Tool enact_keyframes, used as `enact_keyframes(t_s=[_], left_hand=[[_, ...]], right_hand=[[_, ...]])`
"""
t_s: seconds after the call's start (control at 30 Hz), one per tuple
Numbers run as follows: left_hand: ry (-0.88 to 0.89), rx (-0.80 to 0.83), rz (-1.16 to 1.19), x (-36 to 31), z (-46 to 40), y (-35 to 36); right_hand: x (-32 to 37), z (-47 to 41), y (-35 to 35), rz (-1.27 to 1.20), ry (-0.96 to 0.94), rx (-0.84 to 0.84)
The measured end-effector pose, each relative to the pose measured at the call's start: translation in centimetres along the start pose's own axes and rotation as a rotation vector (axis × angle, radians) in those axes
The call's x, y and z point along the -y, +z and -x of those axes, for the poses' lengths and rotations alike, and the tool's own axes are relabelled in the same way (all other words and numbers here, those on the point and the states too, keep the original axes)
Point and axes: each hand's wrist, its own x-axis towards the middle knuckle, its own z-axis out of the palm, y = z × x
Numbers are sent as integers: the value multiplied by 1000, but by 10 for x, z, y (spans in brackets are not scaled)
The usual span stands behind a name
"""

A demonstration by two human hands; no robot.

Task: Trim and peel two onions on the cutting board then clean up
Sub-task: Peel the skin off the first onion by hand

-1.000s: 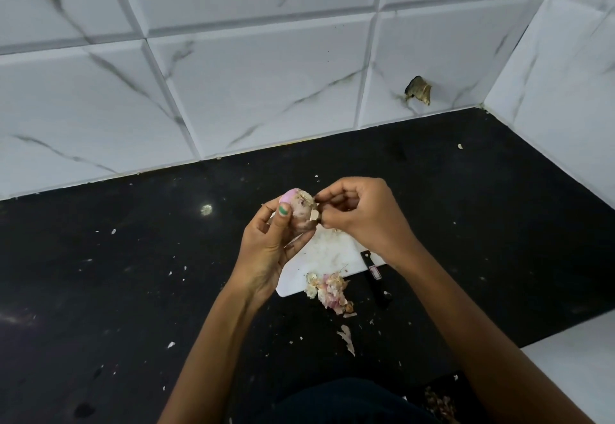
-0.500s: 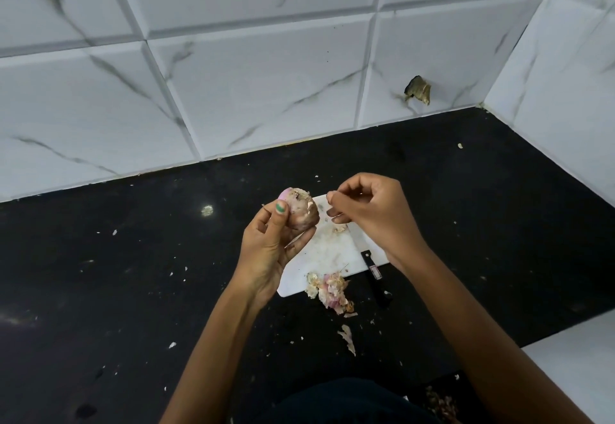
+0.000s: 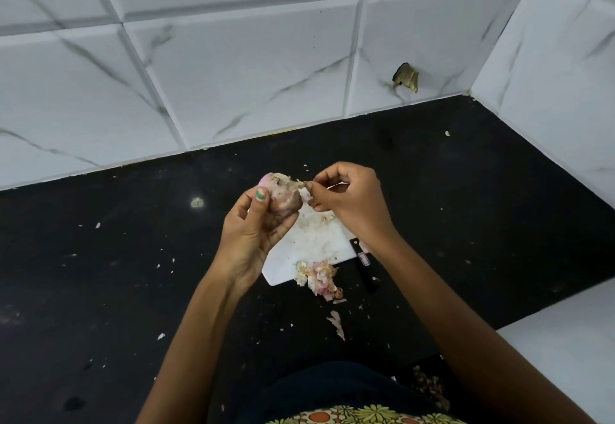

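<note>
My left hand (image 3: pixel 253 227) grips a pinkish onion (image 3: pixel 283 195) with papery skin, held above the far left corner of the white cutting board (image 3: pixel 312 240). My right hand (image 3: pixel 349 200) pinches a strip of the onion's skin (image 3: pixel 304 190) at its right side, just beside the onion. A pile of onion peels (image 3: pixel 317 275) lies at the board's near edge. A black-handled knife (image 3: pixel 364 265) lies at the board's right side, partly hidden under my right wrist. A second onion is not in view.
The board sits on a black countertop (image 3: pixel 116 274) strewn with small skin flakes; one larger peel (image 3: pixel 336 323) lies near me. White marble-look tiles (image 3: pixel 233 67) form the back wall, with a side wall at right and a broken hole (image 3: pixel 406 78) in one tile.
My right hand pulled away from the onion, then came back to its right side and now pinches a strip of skin. The left hand turned the onion slightly.
</note>
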Motion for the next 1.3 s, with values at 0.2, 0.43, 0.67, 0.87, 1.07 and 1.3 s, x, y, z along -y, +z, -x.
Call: enact_keyframes(t_s=[0.2,0.43,0.67,0.87,1.07,1.3], left_hand=[[-61,10,66,-1,7,10],[-89,-83,-23,4,5,5],[-82,-115,56,5,4,12],[-5,-123,43,3,5,11],[-13,-122,37,4,7,11],[-11,-124,17,7,7,9]], right_hand=[[-65,-2,10,489,84,57],[-62,-4,2,583,182,334],[10,3,-7,-62,107,249],[11,7,3,134,-15,161],[12,7,6,134,-32,139],[12,5,2,118,-16,182]])
